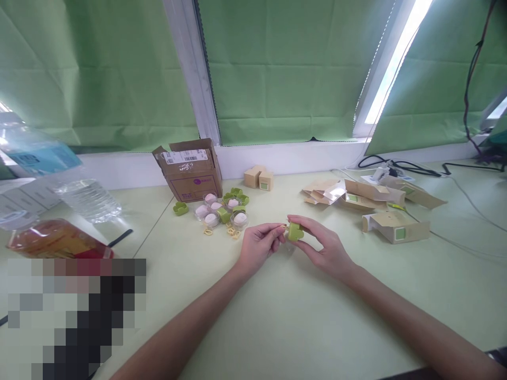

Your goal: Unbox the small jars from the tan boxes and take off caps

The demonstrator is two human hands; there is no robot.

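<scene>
Over the middle of the table, my right hand (327,248) grips a small green clover-shaped holder (295,232) between thumb and fingers. Close against its left side, my left hand (259,244) is closed in a pinch on a small yellowish piece (284,227), mostly hidden by the fingertips. Beyond my left hand lies a cluster of clear round cups with pale pink-white contents (211,220), mixed with more green holders (236,196). One green holder (180,208) sits apart at the left. Several yellow loops (208,231) rest in front of the cluster.
An opened cardboard box (194,174) stands behind the cluster, with small kraft boxes (266,181) beside it. Flattened and opened kraft cartons (396,227) lie to the right, near black cables (420,168). Bottles (59,240) occupy the left side.
</scene>
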